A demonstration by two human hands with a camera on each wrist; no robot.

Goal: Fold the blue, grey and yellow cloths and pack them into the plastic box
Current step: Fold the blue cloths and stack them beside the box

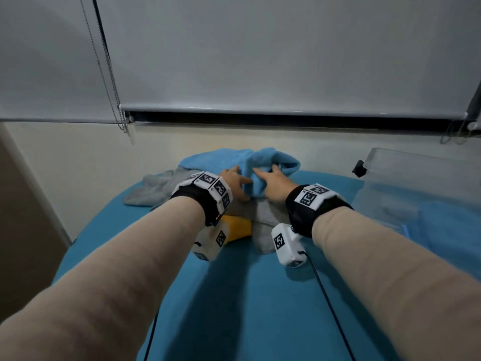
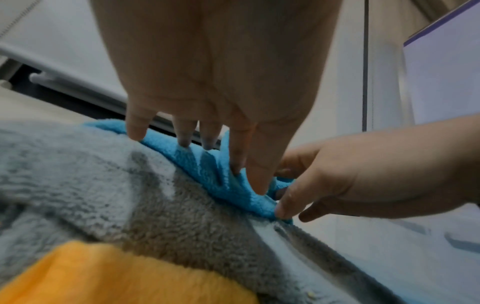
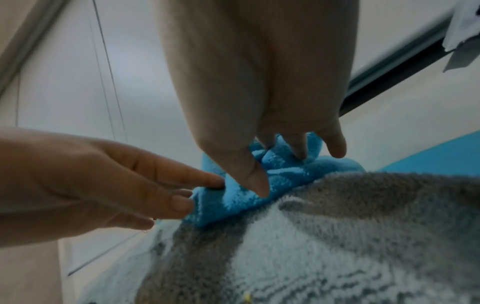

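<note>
A crumpled blue cloth (image 1: 276,160) lies at the far side of the blue-covered table (image 1: 247,295), on top of a grey cloth (image 1: 156,188). A yellow cloth (image 1: 239,227) shows below my left wrist, partly hidden. My left hand (image 1: 242,187) pinches a near fold of the blue cloth (image 2: 207,164) between thumb and fingers. My right hand (image 1: 263,178) grips the same bunch of blue cloth (image 3: 298,172) beside it, thumb in front and fingers behind. The two hands nearly touch. Fluffy grey cloth (image 3: 363,226) fills the foreground of both wrist views. The clear plastic box (image 1: 421,178) stands at the right.
A lowered roller blind with a hanging bead chain (image 1: 104,63) covers the wall behind the table. A black latch (image 1: 359,168) sits on the box's left end. A black cable (image 1: 328,295) trails from my right wrist over the near tabletop.
</note>
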